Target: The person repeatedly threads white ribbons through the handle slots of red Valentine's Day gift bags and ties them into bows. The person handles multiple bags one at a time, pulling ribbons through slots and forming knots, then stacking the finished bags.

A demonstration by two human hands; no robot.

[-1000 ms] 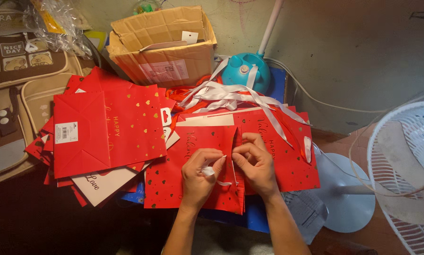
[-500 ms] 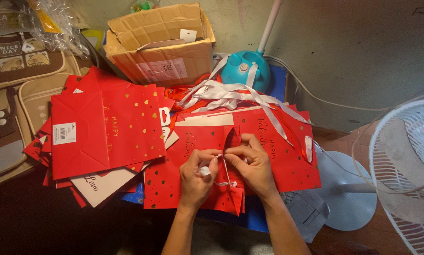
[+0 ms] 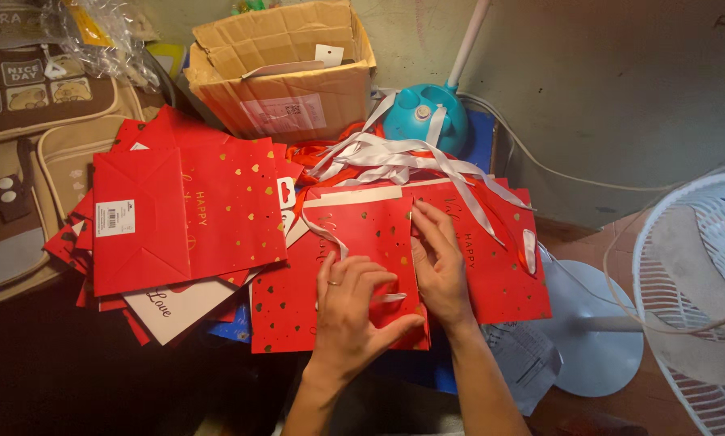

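Under both hands lies a flat red gift bag (image 3: 338,274) sprinkled with small gold hearts, its cream-coloured top band turned away from the person. On its lower middle rests the left hand (image 3: 350,311), fingers curled and bunched with the thumb stretched out to the side; a white ribbon (image 3: 390,297) runs out from beneath the fingertips, but whether the fingers actually pinch it or only press it down cannot be told. A ring shows on one finger. Just to the right of that hand, nearly touching it, the right hand (image 3: 436,262) lies with fingers straight and pressed flat along the bag's right edge, holding nothing. Beyond the right hand, partly under the first bag, sits a second red bag (image 3: 491,258) with a white ribbon handle hanging by its far edge. Past the fingertips of both hands a loose tangle of white ribbons (image 3: 394,157) lies heaped, and behind it stand a round blue fan base (image 3: 423,113) and an open cardboard box (image 3: 286,69). Well to the left of the left hand a stack of folded red bags (image 3: 185,214) spreads out, the top one showing a white label, with a white card poking out beneath. Farther left is a beige bag (image 3: 31,137). Away to the right of the right hand stands a white fan (image 3: 693,299) on a round pale base.
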